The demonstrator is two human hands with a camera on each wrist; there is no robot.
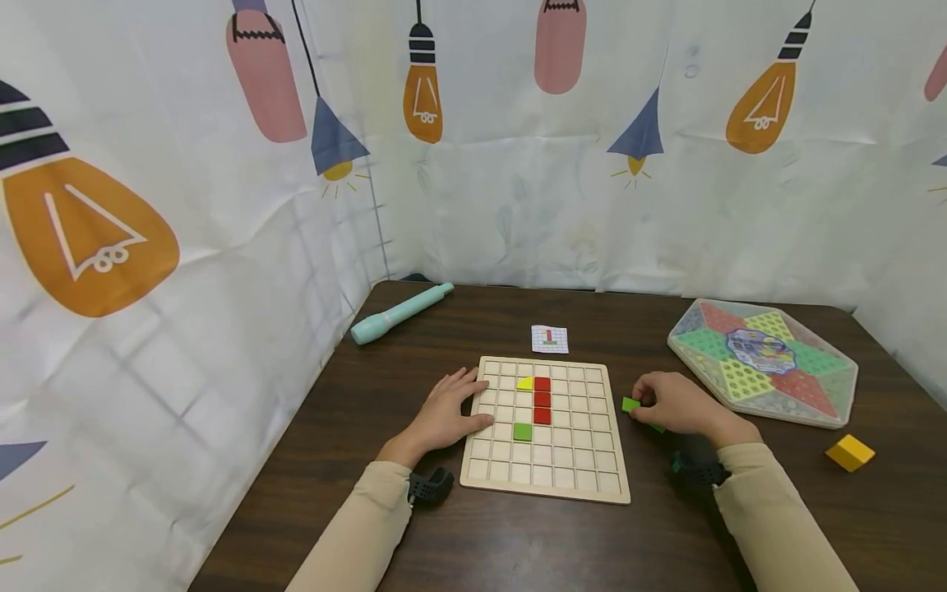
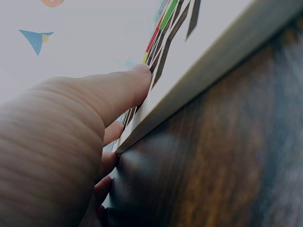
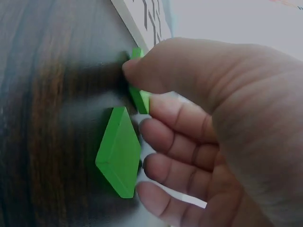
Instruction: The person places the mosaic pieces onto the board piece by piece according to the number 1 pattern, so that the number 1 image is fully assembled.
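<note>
Green block (image 3: 140,97) pinched in my right hand (image 1: 676,403), just right of the wooden grid board (image 1: 547,477) on the bench (image 1: 518,543); my left hand (image 1: 444,411) rests flat, fingers straight, on the board's left edge

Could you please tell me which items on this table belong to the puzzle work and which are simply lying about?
In use: wooden grid board, green pieces, pattern card, left hand, right hand.
Lying about: teal torch, hexagonal game box, yellow block.

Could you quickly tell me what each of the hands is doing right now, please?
Left hand: open, resting flat on the wooden grid board.
Right hand: pinching a green block.
</note>
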